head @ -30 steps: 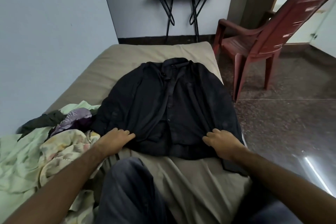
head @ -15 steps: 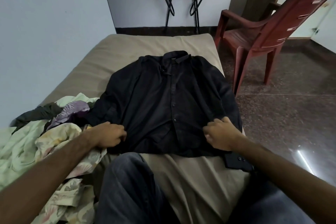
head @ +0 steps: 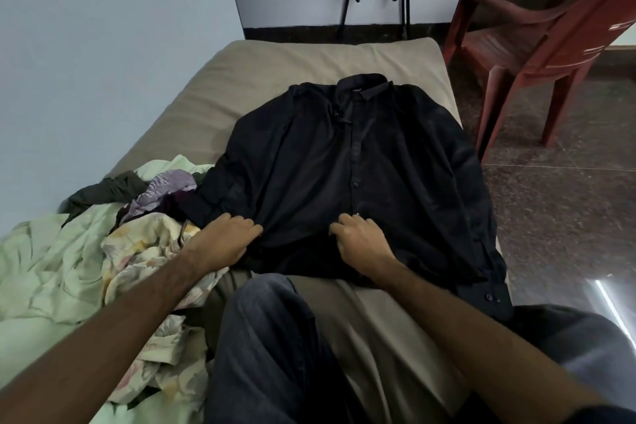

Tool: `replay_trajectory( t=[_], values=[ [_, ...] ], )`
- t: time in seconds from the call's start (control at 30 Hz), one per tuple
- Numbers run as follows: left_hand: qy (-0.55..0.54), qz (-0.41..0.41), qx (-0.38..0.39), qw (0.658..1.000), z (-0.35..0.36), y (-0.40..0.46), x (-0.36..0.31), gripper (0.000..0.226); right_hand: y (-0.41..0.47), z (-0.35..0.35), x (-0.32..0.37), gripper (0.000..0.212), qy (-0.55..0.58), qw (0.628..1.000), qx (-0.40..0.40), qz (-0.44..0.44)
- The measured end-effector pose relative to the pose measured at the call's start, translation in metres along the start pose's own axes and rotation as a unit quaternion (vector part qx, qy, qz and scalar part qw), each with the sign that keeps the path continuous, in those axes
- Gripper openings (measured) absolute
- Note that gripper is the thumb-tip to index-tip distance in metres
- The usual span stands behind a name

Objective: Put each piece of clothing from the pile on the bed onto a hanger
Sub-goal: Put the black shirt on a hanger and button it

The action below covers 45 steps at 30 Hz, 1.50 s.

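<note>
On the left lies the pile of clothes (head: 103, 251). The left hand (head: 220, 237) pinches the black shirt (head: 344, 165), spread flat on the bed (head: 275, 72), and the right hand (head: 361, 241) pinches its button strip. The shirt looks soft, light and floppy, so holding it by the shoulders seems best.

both forearms reaching forward, bare, left hand (head: 225, 240) knuckles up, fingers curled into dark fabric, right hand (head: 363, 243) likewise bunched, fingertips pinching cloth, a knee raised between
</note>
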State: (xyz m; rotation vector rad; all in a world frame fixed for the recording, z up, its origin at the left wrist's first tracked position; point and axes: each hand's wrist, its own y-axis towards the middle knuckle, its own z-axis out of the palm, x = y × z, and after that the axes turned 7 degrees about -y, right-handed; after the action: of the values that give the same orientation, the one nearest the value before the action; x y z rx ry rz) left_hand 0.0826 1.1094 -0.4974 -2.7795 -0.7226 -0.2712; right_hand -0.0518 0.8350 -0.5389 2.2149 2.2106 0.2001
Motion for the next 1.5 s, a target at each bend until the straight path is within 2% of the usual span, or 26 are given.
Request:
replay_trajectory(
  t=[0.13, 0.27, 0.4, 0.43, 0.53, 0.6, 0.7, 0.77, 0.83, 0.9, 0.93, 1.03, 1.1, 1.2, 1.27, 1.3, 1.4, 1.43, 1.5],
  values=[
    [0.051, 0.011, 0.006, 0.999, 0.004, -0.009, 0.007, 0.038, -0.013, -0.027, -0.035, 0.015, 0.059, 0.989, 0.102, -0.093],
    [0.07, 0.036, 0.006, 0.997, 0.003, -0.015, 0.005, 0.035, -0.024, -0.04, -0.05, 0.011, 0.071, 0.982, 0.164, -0.062],
    [0.084, 0.096, 0.031, 0.991, 0.003, -0.024, 0.015, 0.021, -0.041, -0.02, -0.035, 0.042, -0.03, 0.987, 0.121, -0.106],
    [0.072, 0.098, 0.031, 0.992, 0.003, -0.026, 0.016, 0.024, -0.046, -0.013, -0.029, 0.042, -0.037, 0.988, 0.102, -0.11],
    [0.039, 0.096, 0.064, 0.993, 0.0, -0.027, 0.016, 0.038, -0.051, 0.001, -0.019, 0.017, 0.036, 0.99, 0.072, -0.119],
    [0.014, 0.106, 0.107, 0.989, -0.004, -0.026, 0.014, 0.047, -0.052, 0.0, -0.018, 0.02, 0.097, 0.981, 0.126, -0.114],
    [-0.012, 0.123, 0.14, 0.982, -0.006, -0.028, 0.012, 0.045, -0.054, -0.007, -0.018, 0.019, 0.16, 0.96, 0.198, -0.12],
    [-0.071, 0.092, 0.175, 0.978, -0.008, -0.027, 0.016, 0.034, -0.059, -0.014, -0.02, 0.028, 0.191, 0.954, 0.197, -0.117],
    [-0.194, 0.036, 0.199, 0.96, -0.017, -0.018, 0.02, 0.027, -0.066, -0.026, -0.028, 0.036, 0.226, 0.96, 0.138, -0.089],
    [-0.3, 0.006, 0.162, 0.94, -0.033, -0.002, 0.018, 0.029, -0.077, -0.034, -0.047, 0.036, 0.193, 0.979, 0.045, -0.057],
    [-0.329, 0.008, 0.125, 0.936, -0.042, 0.008, 0.011, 0.029, -0.084, -0.037, -0.06, 0.036, 0.138, 0.989, 0.022, -0.041],
    [-0.339, 0.048, 0.052, 0.938, -0.067, 0.038, -0.035, 0.022, -0.108, -0.044, -0.089, 0.049, -0.036, 0.996, 0.075, 0.009],
    [-0.307, 0.094, 0.076, 0.944, -0.073, 0.058, -0.076, 0.025, -0.12, -0.042, -0.096, 0.055, -0.055, 0.992, 0.105, 0.032],
    [-0.273, 0.11, 0.164, 0.942, -0.071, 0.081, -0.125, 0.043, -0.12, -0.035, -0.098, 0.038, -0.052, 0.997, 0.054, 0.027],
    [-0.271, 0.083, 0.187, 0.941, -0.072, 0.087, -0.143, 0.051, -0.117, -0.037, -0.101, 0.028, -0.013, 0.999, 0.022, 0.035],
    [-0.275, 0.071, 0.182, 0.941, -0.073, 0.088, -0.146, 0.051, -0.116, -0.042, -0.102, 0.026, 0.042, 0.998, 0.021, 0.038],
    [-0.307, 0.046, 0.185, 0.932, -0.081, 0.087, -0.145, 0.039, -0.116, -0.059, -0.104, 0.019, 0.239, 0.963, 0.122, 0.006],
    [-0.315, 0.038, 0.189, 0.93, -0.083, 0.084, -0.144, 0.037, -0.119, -0.063, -0.104, 0.017, 0.259, 0.954, 0.151, -0.011],
    [-0.288, 0.039, 0.169, 0.942, -0.087, 0.079, -0.148, 0.037, -0.127, -0.062, -0.105, 0.025, 0.177, 0.97, 0.165, -0.025]
  ],
)
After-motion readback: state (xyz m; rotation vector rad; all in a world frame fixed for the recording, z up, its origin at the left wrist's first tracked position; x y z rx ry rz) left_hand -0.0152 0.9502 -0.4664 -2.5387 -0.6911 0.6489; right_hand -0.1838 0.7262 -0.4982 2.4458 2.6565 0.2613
